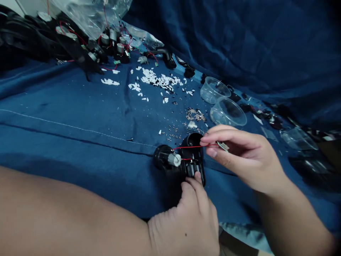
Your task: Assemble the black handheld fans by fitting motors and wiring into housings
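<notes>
My left hand (190,217) grips a small black plastic housing (190,163) from below, its fingers closed on the lower edge. A small silver motor (174,159) sits in the housing's left side. Red wires (190,147) run from the motor to my right hand (239,156). That hand pinches the wire end and a tiny green circuit board (223,145) between thumb and fingers, just right of the housing. All of this lies over a blue cloth (80,117).
Two clear plastic cups (227,112) stand behind my right hand. Small white bits (157,80) and tiny metal screws (195,114) lie scattered on the cloth. A heap of black parts with motors and red wires (87,42) and a clear bag (93,14) fill the far left.
</notes>
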The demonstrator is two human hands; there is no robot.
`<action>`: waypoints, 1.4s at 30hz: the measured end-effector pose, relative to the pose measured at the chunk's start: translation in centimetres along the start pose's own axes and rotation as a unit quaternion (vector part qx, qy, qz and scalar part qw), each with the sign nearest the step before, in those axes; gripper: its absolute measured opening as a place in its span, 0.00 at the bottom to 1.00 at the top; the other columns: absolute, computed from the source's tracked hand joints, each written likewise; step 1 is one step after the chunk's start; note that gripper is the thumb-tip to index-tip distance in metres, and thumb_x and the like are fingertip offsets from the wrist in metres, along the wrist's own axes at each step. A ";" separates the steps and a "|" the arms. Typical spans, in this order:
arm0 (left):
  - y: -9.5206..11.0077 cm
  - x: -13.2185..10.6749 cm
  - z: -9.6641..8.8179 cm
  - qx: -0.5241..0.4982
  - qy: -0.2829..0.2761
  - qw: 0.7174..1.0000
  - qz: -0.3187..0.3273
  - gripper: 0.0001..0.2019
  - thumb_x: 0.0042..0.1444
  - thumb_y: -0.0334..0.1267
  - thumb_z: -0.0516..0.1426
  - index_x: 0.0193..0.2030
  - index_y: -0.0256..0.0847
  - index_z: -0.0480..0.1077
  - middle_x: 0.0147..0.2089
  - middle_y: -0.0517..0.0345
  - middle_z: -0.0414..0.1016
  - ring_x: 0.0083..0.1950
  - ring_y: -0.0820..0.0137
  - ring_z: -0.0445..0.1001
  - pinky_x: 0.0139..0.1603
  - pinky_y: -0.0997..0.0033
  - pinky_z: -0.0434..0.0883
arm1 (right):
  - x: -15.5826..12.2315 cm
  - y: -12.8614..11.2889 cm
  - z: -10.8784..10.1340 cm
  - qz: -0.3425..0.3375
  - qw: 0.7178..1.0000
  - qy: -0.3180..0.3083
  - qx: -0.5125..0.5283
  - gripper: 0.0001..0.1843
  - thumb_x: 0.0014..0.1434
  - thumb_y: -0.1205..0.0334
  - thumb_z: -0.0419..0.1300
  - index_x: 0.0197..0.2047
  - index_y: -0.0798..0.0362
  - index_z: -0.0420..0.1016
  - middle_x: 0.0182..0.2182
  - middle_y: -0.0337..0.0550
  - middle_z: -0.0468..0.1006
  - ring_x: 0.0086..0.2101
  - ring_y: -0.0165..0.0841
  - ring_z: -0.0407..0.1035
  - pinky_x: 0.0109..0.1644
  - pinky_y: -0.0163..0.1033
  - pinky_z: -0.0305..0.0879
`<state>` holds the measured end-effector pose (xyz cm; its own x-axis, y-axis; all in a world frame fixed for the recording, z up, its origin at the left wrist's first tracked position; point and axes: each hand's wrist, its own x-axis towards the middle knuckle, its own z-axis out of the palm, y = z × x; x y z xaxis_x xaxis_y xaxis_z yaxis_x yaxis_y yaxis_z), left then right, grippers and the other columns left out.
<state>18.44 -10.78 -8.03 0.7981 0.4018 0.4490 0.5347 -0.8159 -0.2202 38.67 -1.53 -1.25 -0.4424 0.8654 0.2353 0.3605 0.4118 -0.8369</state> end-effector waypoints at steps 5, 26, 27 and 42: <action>-0.7 -0.2 -0.3 0.024 -0.023 0.999 0.020 0.21 0.74 0.33 0.54 0.60 0.25 0.85 0.59 0.29 0.89 0.53 0.52 0.90 0.51 0.55 0.78 | -2.0 2.6 -0.8 -0.097 0.995 -0.010 -0.026 0.37 0.68 0.75 0.70 0.76 0.41 0.80 0.61 0.47 0.84 0.48 0.32 0.83 0.49 0.35 0.85; -1.6 0.3 -1.6 0.033 -0.056 0.996 0.057 0.22 0.72 0.33 0.51 0.60 0.26 0.83 0.59 0.35 0.89 0.55 0.56 0.90 0.53 0.58 0.79 | -2.2 1.7 -1.2 -0.047 0.982 -0.040 -0.177 0.10 0.75 0.64 0.72 0.39 0.52 0.84 0.37 0.38 0.85 0.36 0.25 0.79 0.39 0.33 0.73; -1.6 0.3 -1.5 0.032 -0.059 0.996 0.063 0.23 0.72 0.35 0.51 0.61 0.24 0.82 0.61 0.32 0.88 0.56 0.55 0.89 0.53 0.57 0.79 | -2.2 1.9 -1.6 -0.032 0.984 -0.070 -0.163 0.10 0.76 0.63 0.72 0.39 0.53 0.84 0.38 0.39 0.85 0.36 0.25 0.79 0.39 0.33 0.74; -0.7 -1.2 -0.6 0.031 -0.020 0.997 0.063 0.31 0.76 0.46 0.50 0.67 0.18 0.79 0.65 0.28 0.84 0.63 0.50 0.83 0.62 0.51 0.77 | -2.1 1.4 -3.8 0.010 0.989 -0.109 -0.103 0.06 0.75 0.63 0.72 0.48 0.45 0.93 0.39 0.40 0.87 0.36 0.30 0.81 0.36 0.33 0.78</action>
<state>16.94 -10.97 -7.88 0.8694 0.3160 0.3799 0.4456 -0.8336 -0.3265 43.26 -1.70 -1.07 -0.5913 0.8014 0.0896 0.5204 0.4641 -0.7168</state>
